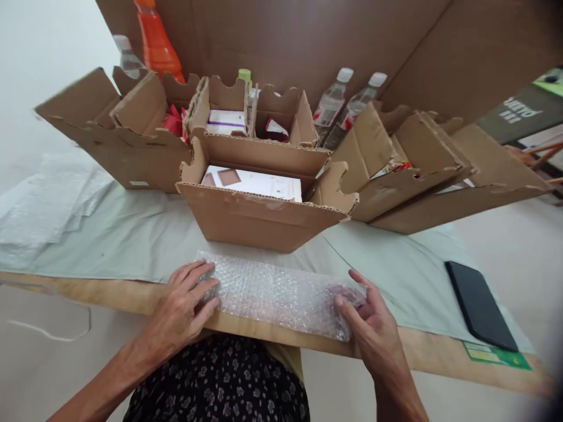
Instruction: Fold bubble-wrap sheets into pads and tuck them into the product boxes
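A strip of clear bubble wrap lies flattened along the front edge of the table, its bubbles glinting. My left hand rests on its left end, fingers spread and pressing lightly on the plastic. At the other end my right hand grips the wrap, thumb on top and the index finger reaching along the far side. Something dark reddish shows through the plastic near the right thumb; I cannot make out what it is. Just beyond the wrap stands an open cardboard box with a white printed carton inside.
More open cardboard boxes stand behind, with clear bottles and an orange bottle. Folded bubble wrap sheets lie at the left. A black phone rests at the right, partly over a green card.
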Tool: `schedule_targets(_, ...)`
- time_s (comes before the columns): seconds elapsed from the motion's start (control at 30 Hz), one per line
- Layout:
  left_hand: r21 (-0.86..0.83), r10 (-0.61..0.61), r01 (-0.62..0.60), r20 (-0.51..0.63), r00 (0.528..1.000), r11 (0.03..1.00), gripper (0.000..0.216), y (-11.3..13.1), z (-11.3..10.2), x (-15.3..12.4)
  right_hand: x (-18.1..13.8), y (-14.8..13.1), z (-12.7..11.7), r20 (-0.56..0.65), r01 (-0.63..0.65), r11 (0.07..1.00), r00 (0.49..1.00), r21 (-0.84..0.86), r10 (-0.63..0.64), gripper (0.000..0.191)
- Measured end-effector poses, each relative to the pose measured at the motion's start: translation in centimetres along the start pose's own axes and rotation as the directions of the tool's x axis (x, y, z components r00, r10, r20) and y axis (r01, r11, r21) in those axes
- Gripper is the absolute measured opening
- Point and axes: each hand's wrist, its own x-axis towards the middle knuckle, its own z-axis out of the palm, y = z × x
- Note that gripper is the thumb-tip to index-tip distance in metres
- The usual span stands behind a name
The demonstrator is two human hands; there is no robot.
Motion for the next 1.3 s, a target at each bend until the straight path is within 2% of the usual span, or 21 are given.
schedule_targets(0.07,0.046,-0.007,0.008,-0.024,1.000,0.999,0.022,-0.4,-0.3,0.0,0.3,0.2,0.0,0.020,0.003,1.000,1.000,0.014,-0.003,0.082)
schedule_targets(0.13,0.151,-0.058,0.070,-0.079,0.995,0.986,0.029,-1.1,-0.5,0.1,0.5,0.3,-0.1,0.037,-0.001,1.000,0.999,0.004,0.001,0.076)
schedule_targets(0.2,0.275,-0.111,0.140,-0.119,0.987,0.951,0.040,-1.8,-0.4,0.1,0.7,0.4,-0.3,0.046,-0.003,1.000,0.999,-0.022,0.004,0.071)
schedule_targets(0.27,0.339,-0.128,0.162,-0.122,0.984,0.927,0.041,-2.1,-0.1,0.0,0.6,0.5,-0.8,0.030,0.019,0.996,0.999,-0.083,-0.017,0.069)
schedule_targets(0.37,0.293,-0.127,0.160,-0.128,0.984,0.943,0.030,-1.6,0.0,0.2,0.1,0.6,-1.5,-0.011,0.090,0.967,0.995,-0.239,-0.095,0.064)
schedule_targets(0.43,0.214,-0.172,0.202,-0.148,0.974,0.956,0.026,-0.6,-0.4,0.5,0.0,0.3,-1.7,-0.013,0.137,0.938,0.989,-0.317,-0.149,0.059)
schedule_targets(0.5,0.123,-0.298,0.317,-0.147,0.943,0.941,0.023,0.2,-1.2,1.0,0.1,-0.2,-1.6,-0.014,0.178,0.925,0.981,-0.337,-0.194,0.057)
schedule_targets(0.57,0.048,-0.458,0.467,-0.128,0.880,0.883,0.025,0.5,-2.0,1.6,0.6,-0.7,-1.1,-0.017,0.209,0.920,0.974,-0.331,-0.228,0.057)
schedule_targets(0.67,0.021,-0.611,0.615,-0.095,0.786,0.788,0.049,-0.4,-2.6,2.3,1.6,-1.3,-0.5,0.037,0.235,0.896,0.970,-0.376,-0.238,0.057)
schedule_targets(0.73,0.020,-0.639,0.642,-0.074,0.765,0.766,0.064,-1.5,-2.6,2.5,1.8,-1.2,-0.5,0.087,0.261,0.865,0.965,-0.429,-0.248,0.055)
schedule_targets(0.83,-0.009,-0.617,0.618,-0.059,0.785,0.786,0.068,-3.2,-3.3,2.5,0.9,-0.6,-0.5,0.143,0.276,0.863,0.961,-0.423,-0.237,0.054)
schedule_targets(0.93,0.036,-0.575,0.585,-0.141,0.806,0.810,0.063,-4.7,-5.5,3.6,-1.1,-0.3,1.3,0.311,0.309,0.912,0.924,-0.271,-0.221,0.044)
schedule_targets(0.97,0.079,-0.555,0.575,-0.183,0.811,0.814,0.060,-5.3,-6.4,4.5,-1.8,-0.5,2.5,0.404,0.332,0.921,0.886,-0.202,-0.230,0.039)
schedule_targets(1.07,0.234,-0.461,0.532,-0.298,0.836,0.813,0.054,-7.6,-8.7,7.9,-3.7,-1.4,7.2,0.667,0.371,0.928,0.698,-0.028,-0.259,0.032)
schedule_targets(1.1,0.277,-0.423,0.515,-0.332,0.843,0.811,0.055,-8.3,-9.1,9.0,-4.1,-1.7,8.7,0.719,0.358,0.934,0.650,-0.006,-0.244,0.033)
schedule_targets(1.13,0.314,-0.381,0.497,-0.365,0.850,0.809,0.056,-8.9,-9.3,9.8,-4.5,-1.9,9.9,0.747,0.332,0.943,0.628,-0.003,-0.219,0.034)
schedule_targets(1.2,0.342,-0.280,0.417,-0.383,0.880,0.842,0.056,-9.4,-9.0,10.0,-4.9,-2.0,11.3,0.752,0.242,0.969,0.646,-0.040,-0.130,0.039)
schedule_targets(1.3,0.200,-0.123,0.187,-0.295,0.948,0.962,0.039,-7.7,-7.6,6.3,-5.1,-2.1,11.3,0.766,0.072,0.994,0.643,-0.079,0.014,0.050)
